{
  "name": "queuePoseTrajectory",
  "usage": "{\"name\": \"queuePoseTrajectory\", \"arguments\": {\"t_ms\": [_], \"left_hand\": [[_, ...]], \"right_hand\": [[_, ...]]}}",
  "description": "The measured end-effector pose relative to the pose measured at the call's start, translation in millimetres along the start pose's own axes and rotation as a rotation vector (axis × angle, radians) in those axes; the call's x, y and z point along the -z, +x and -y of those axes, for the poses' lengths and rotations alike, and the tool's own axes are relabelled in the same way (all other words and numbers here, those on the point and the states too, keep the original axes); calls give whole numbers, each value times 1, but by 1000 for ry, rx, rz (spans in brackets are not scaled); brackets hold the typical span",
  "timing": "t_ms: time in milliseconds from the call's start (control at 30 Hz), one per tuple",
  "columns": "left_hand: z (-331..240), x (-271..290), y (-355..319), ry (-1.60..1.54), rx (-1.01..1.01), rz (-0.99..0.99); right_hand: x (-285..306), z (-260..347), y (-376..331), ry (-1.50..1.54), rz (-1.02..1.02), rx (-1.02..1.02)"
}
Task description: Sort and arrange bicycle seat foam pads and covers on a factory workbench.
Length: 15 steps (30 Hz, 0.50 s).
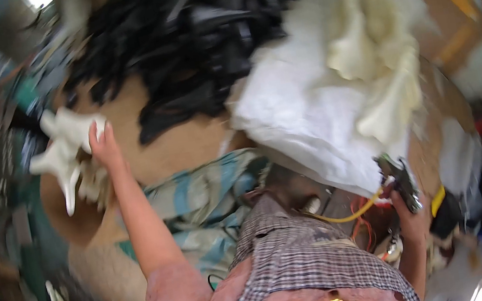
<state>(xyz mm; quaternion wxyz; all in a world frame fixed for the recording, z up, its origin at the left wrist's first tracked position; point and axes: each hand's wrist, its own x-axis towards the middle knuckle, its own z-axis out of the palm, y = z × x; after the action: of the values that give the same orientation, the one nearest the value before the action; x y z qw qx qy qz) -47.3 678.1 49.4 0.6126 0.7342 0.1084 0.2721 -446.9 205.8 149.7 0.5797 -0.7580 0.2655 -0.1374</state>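
Note:
At the far left, my left hand grips one end of a white branched piece with several blunt prongs, like a molded bone in shape. The fingers close over its right side, and my arm is stretched out. Low on the right, my right hand is wrapped round a dark metallic hand tool, blurred by motion; a yellow hose runs from it toward my lap. Below the white piece sit paler cream pieces, partly hidden by my forearm.
A large heap of black pieces covers the far middle. Cream molded pieces lie on a white sheet-covered block at right. A striped sack lies before my lap. Orange cords hang near the hose.

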Motion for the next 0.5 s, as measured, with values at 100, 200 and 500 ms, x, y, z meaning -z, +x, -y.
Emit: {"name": "queuePoseTrajectory", "arguments": {"t_ms": [100,200,500], "left_hand": [[30,-116,-82,-173,110,476],[15,-255,-219,-173,-16,1025],[-55,-399,-430,75,-282,1346]], "right_hand": [[8,9,-22,54,-57,56],[26,15,-64,-2,-233,28],[48,12,-105,199,-583,116]]}}
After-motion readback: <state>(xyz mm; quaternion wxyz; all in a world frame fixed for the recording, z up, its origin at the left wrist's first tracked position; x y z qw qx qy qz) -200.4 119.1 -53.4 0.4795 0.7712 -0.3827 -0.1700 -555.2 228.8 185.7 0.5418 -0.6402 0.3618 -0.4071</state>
